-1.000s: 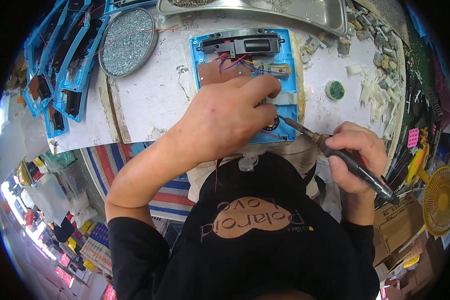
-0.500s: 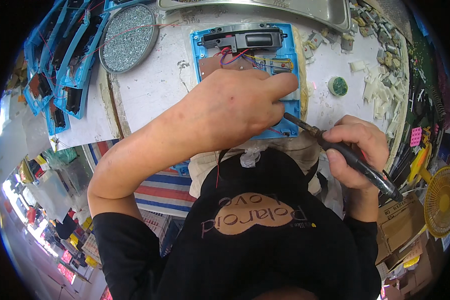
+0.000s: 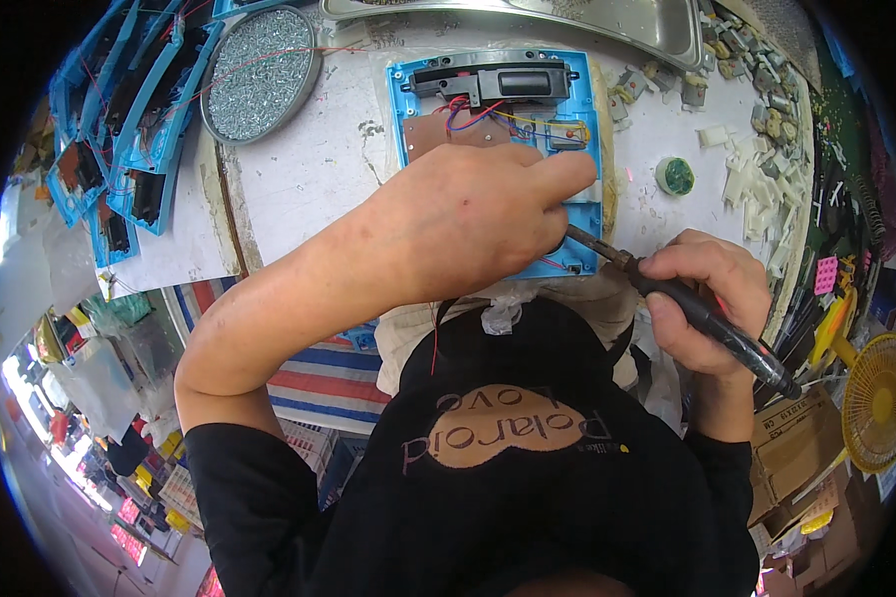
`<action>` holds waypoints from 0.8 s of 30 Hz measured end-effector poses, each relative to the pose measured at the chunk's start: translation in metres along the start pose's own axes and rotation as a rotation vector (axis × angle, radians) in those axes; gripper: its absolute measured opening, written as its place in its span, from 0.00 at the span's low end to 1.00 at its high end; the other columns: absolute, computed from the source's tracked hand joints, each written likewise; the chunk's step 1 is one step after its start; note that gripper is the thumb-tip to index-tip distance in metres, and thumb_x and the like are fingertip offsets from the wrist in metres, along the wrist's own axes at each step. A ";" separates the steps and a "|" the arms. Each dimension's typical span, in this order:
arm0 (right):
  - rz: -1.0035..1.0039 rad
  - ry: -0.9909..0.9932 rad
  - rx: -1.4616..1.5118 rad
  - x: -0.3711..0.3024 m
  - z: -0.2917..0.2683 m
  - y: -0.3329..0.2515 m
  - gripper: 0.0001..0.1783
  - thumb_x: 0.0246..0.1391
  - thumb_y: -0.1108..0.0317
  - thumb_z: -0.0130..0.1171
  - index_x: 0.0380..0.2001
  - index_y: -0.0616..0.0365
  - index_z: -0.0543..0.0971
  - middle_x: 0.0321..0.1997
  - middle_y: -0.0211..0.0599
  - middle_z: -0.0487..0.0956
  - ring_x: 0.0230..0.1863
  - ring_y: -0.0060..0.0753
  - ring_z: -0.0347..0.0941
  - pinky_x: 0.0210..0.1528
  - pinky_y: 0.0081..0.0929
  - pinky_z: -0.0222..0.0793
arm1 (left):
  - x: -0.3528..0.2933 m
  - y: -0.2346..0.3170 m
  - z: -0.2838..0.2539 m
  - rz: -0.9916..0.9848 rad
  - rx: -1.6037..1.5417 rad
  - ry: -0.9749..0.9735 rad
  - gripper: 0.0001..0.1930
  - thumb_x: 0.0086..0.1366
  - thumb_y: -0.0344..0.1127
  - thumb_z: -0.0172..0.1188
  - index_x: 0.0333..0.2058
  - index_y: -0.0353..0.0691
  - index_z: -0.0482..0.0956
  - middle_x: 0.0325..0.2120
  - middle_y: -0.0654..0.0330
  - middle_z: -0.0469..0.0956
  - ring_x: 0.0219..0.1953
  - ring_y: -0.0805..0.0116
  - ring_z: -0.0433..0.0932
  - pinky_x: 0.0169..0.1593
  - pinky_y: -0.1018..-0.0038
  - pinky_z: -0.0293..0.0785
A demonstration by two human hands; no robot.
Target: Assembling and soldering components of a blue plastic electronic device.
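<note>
White and scuffed, the counter (image 3: 309,169) fills the upper half of the view, with the person's dark-sleeved arms coming up from below. Near its front edge lies an open blue plastic casing (image 3: 577,119), its black module, brown board and coloured wires showing in the upper part. The left hand (image 3: 468,224) rests across the lower half of that casing, fingers curled down onto it and the forefinger stretched toward its right rim; whether the grip pinches anything beneath cannot be told, since the palm hides it. The right hand (image 3: 707,298) has its grip closed around the black handle of a soldering iron (image 3: 707,313), held like a pen, with the metal tip angled up-left and disappearing just under the left hand at the casing's lower right corner. To the right of the casing a small green round cap (image 3: 675,176) sits alone on bare counter, and beyond it a heap of small white plastic parts (image 3: 757,174) crowds the right edge. A round metal dish of screws (image 3: 261,75) stands upper left, with stacked blue casings (image 3: 119,129) further left and a steel tray (image 3: 617,20) along the far edge. Open counter lies between the dish and the casing.
</note>
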State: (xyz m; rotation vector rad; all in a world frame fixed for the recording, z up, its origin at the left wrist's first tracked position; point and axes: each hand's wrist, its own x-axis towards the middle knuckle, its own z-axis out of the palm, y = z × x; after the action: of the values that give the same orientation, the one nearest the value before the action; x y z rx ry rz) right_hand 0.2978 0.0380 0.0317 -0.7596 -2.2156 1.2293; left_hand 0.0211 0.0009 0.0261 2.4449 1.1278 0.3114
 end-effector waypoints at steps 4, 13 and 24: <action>0.017 0.003 0.020 0.000 -0.001 -0.003 0.15 0.47 0.69 0.66 0.38 0.64 0.81 0.25 0.38 0.78 0.23 0.29 0.72 0.26 0.23 0.64 | 0.000 0.000 -0.001 0.007 0.011 0.011 0.04 0.57 0.31 0.65 0.30 0.38 0.81 0.49 0.60 0.76 0.43 0.60 0.82 0.43 0.67 0.81; 0.151 0.281 0.094 -0.046 -0.035 -0.013 0.17 0.50 0.68 0.64 0.41 0.69 0.78 0.37 0.49 0.79 0.37 0.35 0.78 0.43 0.28 0.72 | 0.001 0.000 0.003 0.026 0.025 0.029 0.05 0.57 0.31 0.65 0.28 0.37 0.79 0.49 0.58 0.76 0.43 0.59 0.82 0.43 0.67 0.81; 0.138 0.518 0.348 -0.126 -0.103 0.023 0.20 0.60 0.73 0.58 0.53 0.73 0.71 0.49 0.51 0.78 0.39 0.28 0.77 0.45 0.25 0.72 | 0.000 0.005 0.000 0.011 0.053 0.048 0.05 0.56 0.31 0.66 0.29 0.37 0.80 0.48 0.58 0.76 0.44 0.58 0.80 0.41 0.65 0.81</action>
State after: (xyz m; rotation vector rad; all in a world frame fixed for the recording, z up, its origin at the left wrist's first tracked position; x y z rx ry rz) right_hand 0.4611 0.0239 0.0420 -0.9664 -1.5090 1.2626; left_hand 0.0242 -0.0021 0.0282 2.5025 1.1571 0.3490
